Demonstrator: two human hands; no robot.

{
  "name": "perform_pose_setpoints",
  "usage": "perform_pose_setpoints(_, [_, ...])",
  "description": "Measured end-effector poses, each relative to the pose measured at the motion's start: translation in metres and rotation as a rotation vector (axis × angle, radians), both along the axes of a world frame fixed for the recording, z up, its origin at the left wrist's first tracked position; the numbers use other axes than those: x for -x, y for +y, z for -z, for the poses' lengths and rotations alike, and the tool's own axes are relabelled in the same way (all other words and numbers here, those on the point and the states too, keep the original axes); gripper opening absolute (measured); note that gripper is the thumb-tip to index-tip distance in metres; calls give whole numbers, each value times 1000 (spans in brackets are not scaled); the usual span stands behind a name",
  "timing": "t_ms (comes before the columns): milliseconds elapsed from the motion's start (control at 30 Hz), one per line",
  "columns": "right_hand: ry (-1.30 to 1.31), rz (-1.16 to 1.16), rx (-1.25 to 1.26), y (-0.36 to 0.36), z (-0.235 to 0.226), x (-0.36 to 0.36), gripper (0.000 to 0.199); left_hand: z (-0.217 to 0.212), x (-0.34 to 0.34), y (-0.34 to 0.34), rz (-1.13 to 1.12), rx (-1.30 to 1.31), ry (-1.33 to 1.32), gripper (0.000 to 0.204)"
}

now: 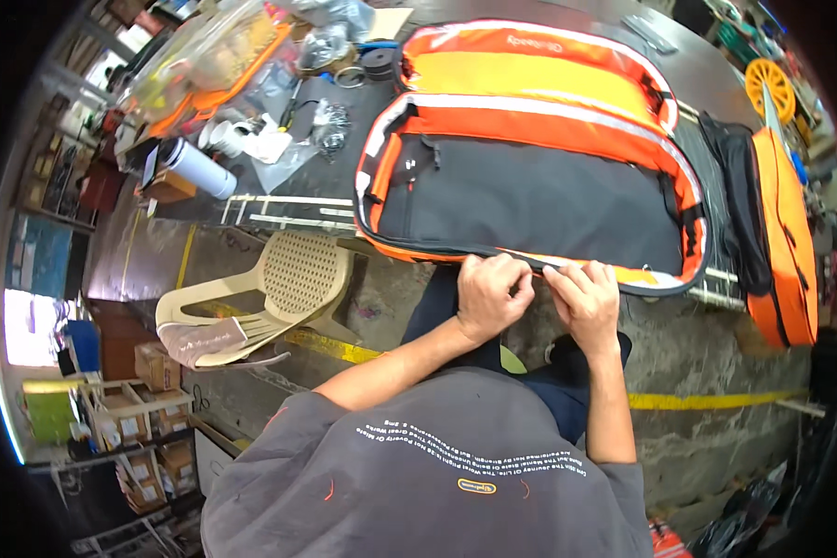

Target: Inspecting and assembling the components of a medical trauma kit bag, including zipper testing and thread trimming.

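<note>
An orange bag (pixel 539 200) with a dark grey inside and pale reflective trim lies unzipped on the table, its lid folded back to the far side. The lid's lining (pixel 530 79) is yellow-orange. At the middle of the bag's near edge, my left hand (pixel 493 296) is closed on the rim, fingers curled over the dark zipper edging. Just right of it, my right hand (pixel 583 296) pinches the same rim. A small gap separates the two hands. What lies under the fingertips is hidden.
A second orange-and-black bag (pixel 779 232) stands at the table's right end. On the left are a white-lavender tumbler (pixel 198 167), a clear bin with orange edging (pixel 223 70), and plastic-wrapped parts (pixel 330 126). A beige plastic chair (pixel 288 288) is left of me.
</note>
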State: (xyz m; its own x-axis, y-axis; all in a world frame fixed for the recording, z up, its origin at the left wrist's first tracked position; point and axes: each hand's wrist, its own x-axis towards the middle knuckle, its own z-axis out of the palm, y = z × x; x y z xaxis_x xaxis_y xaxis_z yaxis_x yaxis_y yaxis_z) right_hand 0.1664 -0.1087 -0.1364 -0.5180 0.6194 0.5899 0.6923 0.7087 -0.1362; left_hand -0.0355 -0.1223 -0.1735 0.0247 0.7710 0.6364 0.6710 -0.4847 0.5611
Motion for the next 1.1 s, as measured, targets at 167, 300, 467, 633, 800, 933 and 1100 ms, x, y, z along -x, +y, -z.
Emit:
perform_pose_setpoints(167, [-49,-19,-8,3,-4,1,25,0,1,-2,-17,35,-21,14])
perform_pose_setpoints(300, [-57,-24,-23,6,-5,0,23,2,-1,0,-25,30,-31,16])
perform_pose_setpoints(467, [-63,-32,-54,9,-5,-6,30,2,-5,6,3,18,6,14])
perform_pose_setpoints(633, [-8,-9,-16,16,-10,-6,33,-1,0,16,-4,-26,-3,14])
perform_pose_setpoints(800, [157,246,190,8,-13,-48,39,1,1,13,45,10,36,11])
perform_pose_setpoints(933, [267,189,416,16,-13,-63,20,-1,-8,4,101,18,137,11])
perform_pose_setpoints(1100, [260,189,548,33,1,-66,22,-2,-21,8,149,-52,119,12])
